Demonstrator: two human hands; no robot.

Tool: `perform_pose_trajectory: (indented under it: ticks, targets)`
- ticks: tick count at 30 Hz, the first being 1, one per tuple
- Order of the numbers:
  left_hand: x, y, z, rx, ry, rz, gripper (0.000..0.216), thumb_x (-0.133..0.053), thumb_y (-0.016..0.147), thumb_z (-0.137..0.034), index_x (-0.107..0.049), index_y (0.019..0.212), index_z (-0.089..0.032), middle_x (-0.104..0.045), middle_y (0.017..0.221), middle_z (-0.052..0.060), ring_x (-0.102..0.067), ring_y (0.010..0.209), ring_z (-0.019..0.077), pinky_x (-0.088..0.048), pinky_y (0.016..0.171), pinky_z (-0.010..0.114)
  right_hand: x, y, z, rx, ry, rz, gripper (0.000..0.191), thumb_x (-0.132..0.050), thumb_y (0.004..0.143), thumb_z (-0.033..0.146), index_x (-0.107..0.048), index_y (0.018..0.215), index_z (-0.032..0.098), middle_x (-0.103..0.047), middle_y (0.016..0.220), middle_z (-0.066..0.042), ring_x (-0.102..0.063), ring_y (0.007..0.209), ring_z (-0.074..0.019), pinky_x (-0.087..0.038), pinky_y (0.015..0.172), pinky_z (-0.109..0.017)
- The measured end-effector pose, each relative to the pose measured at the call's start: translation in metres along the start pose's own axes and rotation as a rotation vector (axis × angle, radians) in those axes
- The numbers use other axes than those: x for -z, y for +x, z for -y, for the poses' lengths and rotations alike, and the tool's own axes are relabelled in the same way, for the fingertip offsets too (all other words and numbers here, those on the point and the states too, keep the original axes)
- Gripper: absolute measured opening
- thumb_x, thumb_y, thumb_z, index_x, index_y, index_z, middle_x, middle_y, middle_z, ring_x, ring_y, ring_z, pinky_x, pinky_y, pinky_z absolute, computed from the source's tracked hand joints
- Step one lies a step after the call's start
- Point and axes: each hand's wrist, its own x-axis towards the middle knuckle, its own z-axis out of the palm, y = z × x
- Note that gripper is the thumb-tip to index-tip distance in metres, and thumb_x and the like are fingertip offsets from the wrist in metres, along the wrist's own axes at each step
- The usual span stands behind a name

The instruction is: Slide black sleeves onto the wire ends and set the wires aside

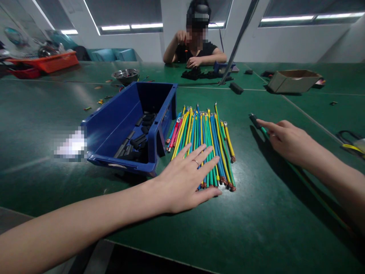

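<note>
Nearest the camera, the left forearm [94, 217] is stretched over the green-topped table [256, 232], and the left grip [186, 182] is laid palm down, fingers spread, across the near part of a row of short yellow, green, blue and red cables [213, 129] with bare copper ends. At the right grip [288, 141], the index finger is set straight against a black tubular sleeve [253, 120] on the end of a long green cable [264, 133]; the other fingers are curled, but whether the cable is pinched cannot be told, as the thumb is hidden.

This sleeved end is pointed forward and left of the right grip, the nearer of the two, its long axis slanting back beneath the right forearm [327, 161]. Forward and left of the left grip, a deep blue plastic bin [114, 123] is placed, with loose black sleeves [139, 140] inside. Beyond both grips, a person [211, 49] is seated.

The cable's rear length is lost in shadow, and some near ends of the row are covered.
</note>
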Motion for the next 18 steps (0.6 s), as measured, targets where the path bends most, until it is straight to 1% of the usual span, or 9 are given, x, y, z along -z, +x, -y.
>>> perform_pose_trajectory:
  ticks: [3,7,10,14,16,18]
  targets:
    - [-0.0013,-0.0001,0.0006,-0.002,0.004,-0.004,0.074,-0.045,0.108,-0.063,-0.041,0.162,-0.013,-0.031,0.173,0.018,-0.023,0.163,0.0319,-0.020,0.132,0.058,0.0004,0.0022,-0.0010,-0.011,0.019,0.028,0.049,-0.053,0.106,0.039,-0.049,0.152,0.023,-0.065,0.122,-0.009,-0.066,0.095,-0.0206,-0.058,0.084,-0.042]
    - [-0.0021,-0.0002,0.0008,-0.007,0.006,-0.013,0.074,-0.044,0.108,-0.063,-0.041,0.162,-0.013,-0.031,0.173,0.018,-0.023,0.163,0.0316,-0.021,0.132,0.058,0.0031,0.0038,-0.0006,-0.039,0.040,0.044,0.046,-0.060,0.104,0.041,-0.054,0.145,0.022,-0.065,0.128,-0.010,-0.068,0.102,-0.0220,-0.060,0.088,-0.044]
    - [-0.0012,0.0000,0.0008,-0.009,0.006,-0.009,0.074,-0.045,0.108,-0.063,-0.041,0.162,-0.013,-0.031,0.173,0.018,-0.024,0.163,0.0319,-0.021,0.131,0.058,0.0064,0.0031,-0.0022,-0.070,0.039,0.081,0.042,-0.063,0.103,0.042,-0.059,0.137,0.019,-0.068,0.123,-0.009,-0.069,0.102,-0.0217,-0.060,0.087,-0.043]
    - [-0.0006,0.0007,0.0010,-0.005,0.003,-0.004,0.074,-0.045,0.108,-0.063,-0.040,0.163,-0.014,-0.030,0.173,0.017,-0.024,0.163,0.0324,-0.021,0.131,0.059,0.0082,-0.0014,-0.0060,-0.153,-0.022,0.166,0.035,-0.064,0.102,0.046,-0.065,0.122,0.018,-0.069,0.107,-0.005,-0.067,0.086,-0.0172,-0.059,0.078,-0.037]
    - [-0.0009,0.0008,0.0010,-0.003,0.005,-0.004,0.074,-0.044,0.108,-0.063,-0.040,0.163,-0.014,-0.030,0.173,0.017,-0.024,0.163,0.0323,-0.021,0.131,0.059,0.0076,-0.0041,-0.0072,-0.193,-0.060,0.186,0.035,-0.063,0.102,0.047,-0.065,0.121,0.018,-0.068,0.104,-0.004,-0.066,0.084,-0.0168,-0.058,0.077,-0.037]
    - [-0.0011,0.0008,0.0008,-0.002,0.009,-0.001,0.074,-0.045,0.108,-0.063,-0.040,0.163,-0.014,-0.030,0.173,0.017,-0.023,0.163,0.0322,-0.021,0.131,0.059,0.0071,-0.0060,-0.0080,-0.230,-0.091,0.200,0.036,-0.062,0.102,0.048,-0.064,0.123,0.018,-0.068,0.105,-0.004,-0.066,0.085,-0.0170,-0.058,0.077,-0.037]
